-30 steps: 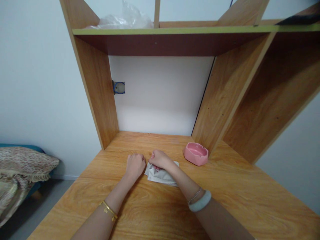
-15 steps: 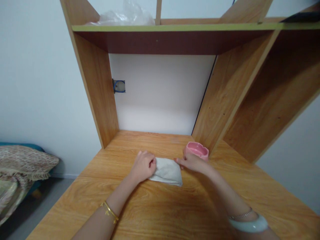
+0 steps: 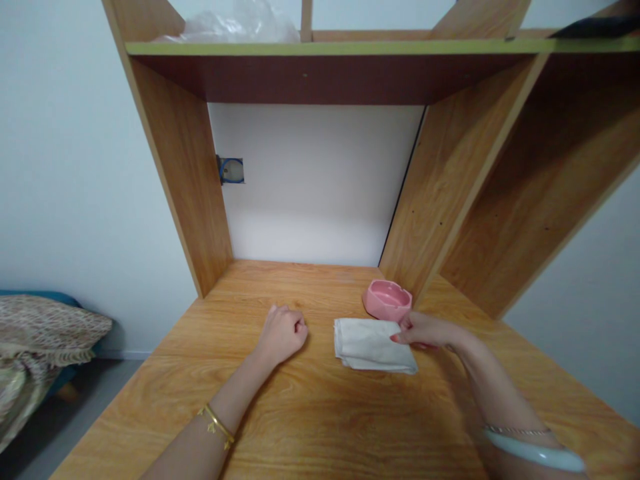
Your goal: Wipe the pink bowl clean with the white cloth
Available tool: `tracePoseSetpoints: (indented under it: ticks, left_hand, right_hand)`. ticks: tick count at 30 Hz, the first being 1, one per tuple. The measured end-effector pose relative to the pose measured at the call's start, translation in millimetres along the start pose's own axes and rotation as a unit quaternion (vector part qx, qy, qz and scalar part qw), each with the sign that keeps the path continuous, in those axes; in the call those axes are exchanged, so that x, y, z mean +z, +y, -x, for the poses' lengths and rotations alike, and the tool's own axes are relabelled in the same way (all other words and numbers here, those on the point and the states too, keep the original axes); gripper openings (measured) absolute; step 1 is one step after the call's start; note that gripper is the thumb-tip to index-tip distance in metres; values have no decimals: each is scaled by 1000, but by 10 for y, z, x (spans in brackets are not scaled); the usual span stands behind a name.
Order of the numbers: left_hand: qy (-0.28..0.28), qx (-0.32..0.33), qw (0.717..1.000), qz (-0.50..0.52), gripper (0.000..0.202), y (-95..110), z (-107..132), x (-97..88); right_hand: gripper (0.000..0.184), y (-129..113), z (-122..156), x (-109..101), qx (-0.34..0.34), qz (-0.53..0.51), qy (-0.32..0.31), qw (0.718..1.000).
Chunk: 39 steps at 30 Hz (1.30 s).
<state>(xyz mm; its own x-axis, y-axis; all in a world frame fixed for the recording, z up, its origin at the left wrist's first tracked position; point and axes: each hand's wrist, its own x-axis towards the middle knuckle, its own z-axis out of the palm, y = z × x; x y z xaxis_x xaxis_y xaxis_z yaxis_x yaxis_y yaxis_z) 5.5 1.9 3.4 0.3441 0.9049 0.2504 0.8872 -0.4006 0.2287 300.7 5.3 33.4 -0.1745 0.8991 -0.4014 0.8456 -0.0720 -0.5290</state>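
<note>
A folded white cloth (image 3: 367,343) lies on the wooden desk (image 3: 300,427), right of centre. My right hand (image 3: 423,330) pinches its right edge between thumb and fingers. Just behind the cloth stands a pink angular ashtray (image 3: 386,300), close to my right fingers. My left hand (image 3: 283,333) rests on the desk to the left of the cloth, apart from it. Its fingers are curled into a loose fist, and nothing shows inside them.
Wooden side panels (image 3: 183,173) and a shelf (image 3: 320,48) frame the desk's back. A clear plastic bag (image 3: 240,25) lies on the shelf. An open wall socket box (image 3: 232,171) is at the back left. A patterned fringed blanket (image 3: 45,327) covers furniture at far left.
My right hand has moved right, drawing the folded cloth along and out from beside my left hand. The left hand has stayed nearly in place and no longer touches the cloth.
</note>
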Motion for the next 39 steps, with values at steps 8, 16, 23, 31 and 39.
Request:
tracePoseSetpoints:
  ticks: [8,16,23,31,39]
  left_hand:
    - [-15,-12,1000,0,25,18,0,38]
    - [13,-27,999,15,23,4,-9,62]
    - [33,-22,998,55,22,-26,-16,101]
    - [49,-14,990,128,39,-11,-2,182]
    - [43,-42,990,130,42,-29,6,228]
  right_hand:
    - [28,187,145,-199,123,118,98,981]
    - [10,24,212,-181,196,187,177,946]
    - [28,-824,124,439,14,248,261,933]
    - [53,-863,-226,1216,-241,170,231,927]
    - [67,-744,-259,1217,-213,171,180,945]
